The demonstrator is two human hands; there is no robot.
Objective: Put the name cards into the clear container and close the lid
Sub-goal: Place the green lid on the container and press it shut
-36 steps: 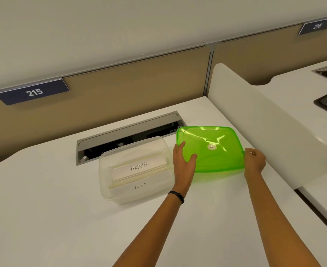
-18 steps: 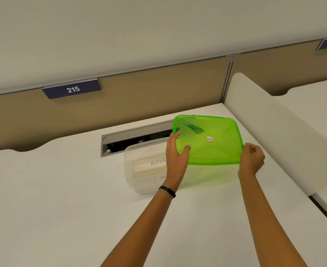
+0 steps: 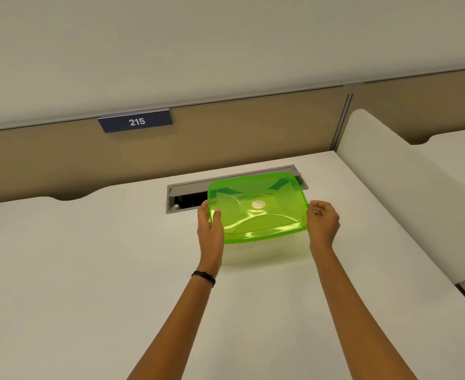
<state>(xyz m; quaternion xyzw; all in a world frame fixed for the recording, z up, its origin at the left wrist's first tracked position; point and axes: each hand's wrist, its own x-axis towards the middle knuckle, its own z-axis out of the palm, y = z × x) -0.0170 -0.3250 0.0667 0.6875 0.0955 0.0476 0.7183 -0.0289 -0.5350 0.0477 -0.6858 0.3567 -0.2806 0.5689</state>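
Observation:
A translucent green lid (image 3: 258, 208) hangs over the clear container (image 3: 267, 249), tilted with its near edge low. Only the container's pale front wall shows beneath it. My left hand (image 3: 210, 229) grips the lid's left edge, thumb on top. My right hand (image 3: 323, 224) holds the lid's right edge with curled fingers. The name cards are hidden under the lid.
Behind the lid a grey cable tray (image 3: 187, 196) is sunk into the white desk (image 3: 88, 270). A white divider panel (image 3: 406, 193) runs along the desk's right side. A tan partition with a "215" sign (image 3: 136, 121) stands at the back.
Both hands have carried the green lid leftward from beside the container to over it. The container and the cards, seen before, are now covered.

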